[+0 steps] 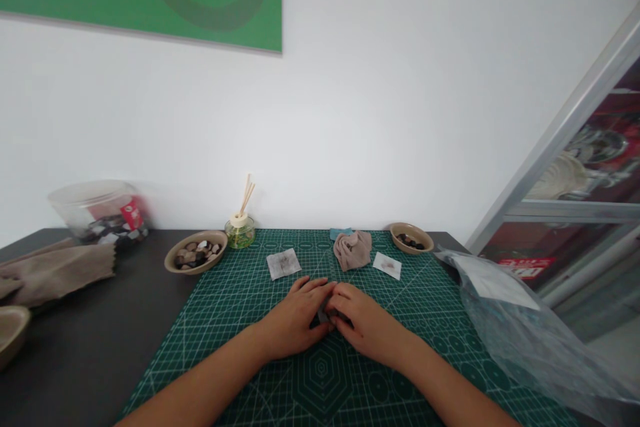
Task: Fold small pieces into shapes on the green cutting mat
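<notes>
Both of my hands meet over the green cutting mat. My left hand lies low over the mat, its fingers touching a small greyish piece between the two hands. On the other side of that piece, my right hand has its fingers curled in, and whatever they pinch is too small to make out. Beyond the hands are a smudged white sheet on the left, a crumpled pinkish-brown cloth and a smaller stained white sheet on the right.
A bowl of stones and a reed diffuser stand at the back left, a second bowl at the back right. Farther left are a clear tub and brown cloth. Plastic bags cover the mat's right edge.
</notes>
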Demonstrator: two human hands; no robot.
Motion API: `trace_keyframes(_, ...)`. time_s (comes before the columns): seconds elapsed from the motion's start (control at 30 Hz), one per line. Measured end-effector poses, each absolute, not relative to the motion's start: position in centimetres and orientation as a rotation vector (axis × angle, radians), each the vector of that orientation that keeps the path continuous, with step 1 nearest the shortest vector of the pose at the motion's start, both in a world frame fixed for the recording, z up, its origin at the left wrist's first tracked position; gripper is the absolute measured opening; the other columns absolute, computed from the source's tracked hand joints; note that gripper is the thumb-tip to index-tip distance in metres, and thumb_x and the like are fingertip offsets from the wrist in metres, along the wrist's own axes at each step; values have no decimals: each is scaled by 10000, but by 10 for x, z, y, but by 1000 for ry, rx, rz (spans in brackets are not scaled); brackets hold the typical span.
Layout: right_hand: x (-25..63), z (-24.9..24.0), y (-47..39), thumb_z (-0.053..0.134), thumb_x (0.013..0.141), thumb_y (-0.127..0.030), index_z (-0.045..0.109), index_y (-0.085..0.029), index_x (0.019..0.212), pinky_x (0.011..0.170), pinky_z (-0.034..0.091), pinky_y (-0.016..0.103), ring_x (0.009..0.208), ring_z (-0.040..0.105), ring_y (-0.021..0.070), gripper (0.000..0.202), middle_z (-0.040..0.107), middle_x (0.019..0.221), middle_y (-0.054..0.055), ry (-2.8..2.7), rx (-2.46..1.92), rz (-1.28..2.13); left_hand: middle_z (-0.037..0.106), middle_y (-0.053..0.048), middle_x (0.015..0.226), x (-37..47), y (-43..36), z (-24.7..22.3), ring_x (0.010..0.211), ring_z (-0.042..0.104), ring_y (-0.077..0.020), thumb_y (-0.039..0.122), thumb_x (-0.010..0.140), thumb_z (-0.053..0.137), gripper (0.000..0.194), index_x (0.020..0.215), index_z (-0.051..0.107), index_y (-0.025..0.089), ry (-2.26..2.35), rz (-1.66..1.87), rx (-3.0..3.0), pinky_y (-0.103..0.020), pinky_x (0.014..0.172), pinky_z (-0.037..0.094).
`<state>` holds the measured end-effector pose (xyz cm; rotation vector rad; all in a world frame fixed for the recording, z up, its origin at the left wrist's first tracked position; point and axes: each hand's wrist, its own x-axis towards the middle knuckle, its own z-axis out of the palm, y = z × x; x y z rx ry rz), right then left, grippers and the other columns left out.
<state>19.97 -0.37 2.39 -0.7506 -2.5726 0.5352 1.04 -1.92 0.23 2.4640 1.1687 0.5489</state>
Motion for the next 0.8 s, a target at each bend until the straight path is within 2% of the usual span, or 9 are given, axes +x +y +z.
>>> trace_keyframes(0.3, 206, 18, 2, 496, 755, -10, 567, -157, 831, 785, 440, 336, 873, 516, 201, 180, 546, 900, 60, -2544, -1073, 334, 427, -100, 1418, 9, -20, 3, 1327, 344, -276, 240, 787, 616, 629, 1362, 364, 208, 1196, 526, 2452, -503, 1112, 192)
trace_keyframes(0.4, 204, 20, 0, 501, 762, -13, 568, -161, 829, 810, 446, 329, 889, 520, 193, 176, 550, 913, 58, -2543, -1000, 419, 428, -98, 1418, 10, -20, 5, 1330, 340, -272, 230, 790, 606, 608, 1353, 377, 205, 1196, 517, 2451, -502, 1114, 189)
trace_keyframes(0.57, 198, 24, -6, 483, 823, -28, 577, -163, 924, 922, 419, 315, 1019, 502, 181, 193, 563, 1042, 72, -2552, -719, 567, 474, -86, 1382, 11, -20, 5, 1320, 355, -258, 188, 779, 600, 564, 1315, 424, 196, 1178, 543, 2464, -480, 1117, 199)
trace_keyframes(0.8, 203, 22, -3, 513, 801, -54, 572, -162, 857, 835, 433, 332, 921, 512, 197, 136, 558, 948, 62, -2577, -942, 387, 436, -92, 1413, 11, -21, 5, 1326, 345, -267, 220, 787, 615, 608, 1348, 381, 199, 1192, 521, 2457, -496, 1117, 195)
